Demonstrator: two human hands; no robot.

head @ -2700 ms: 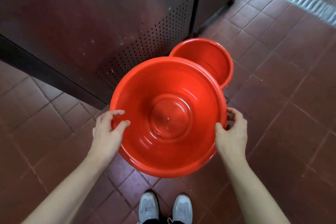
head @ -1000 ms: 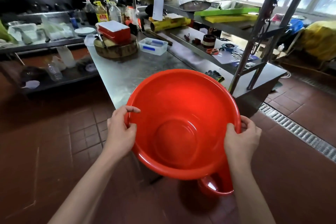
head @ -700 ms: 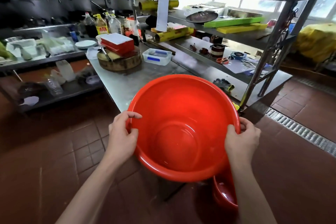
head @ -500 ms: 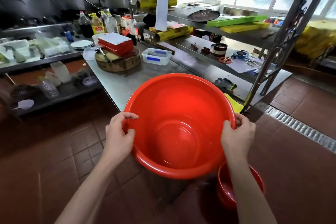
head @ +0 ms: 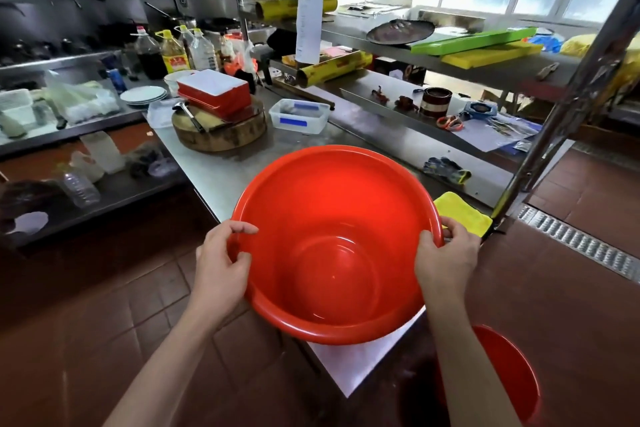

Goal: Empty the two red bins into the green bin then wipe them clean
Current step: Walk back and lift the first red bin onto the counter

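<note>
I hold a large round red bin (head: 332, 218) in front of me over the near corner of a steel table (head: 221, 177). It looks empty apart from a thin film of liquid at its bottom. My left hand (head: 221, 267) grips its left rim and my right hand (head: 446, 253) grips its right rim. The second, smaller red bin (head: 505, 378) stands on the floor at the lower right, partly behind my right forearm. A yellow cloth (head: 464, 213) lies on the table just beyond my right hand. No green bin is in view.
On the table stand a round wooden chopping block (head: 221, 135) with a red box (head: 214, 92) on it and a clear plastic container (head: 299, 114). A steel shelf rack (head: 571, 97) rises on the right. A floor drain grate (head: 581, 246) crosses the red tiles.
I have lifted the big bin from the floor up to table height and turned toward the table. The bin has come closer to the table corner; the small bin stays on the floor.
</note>
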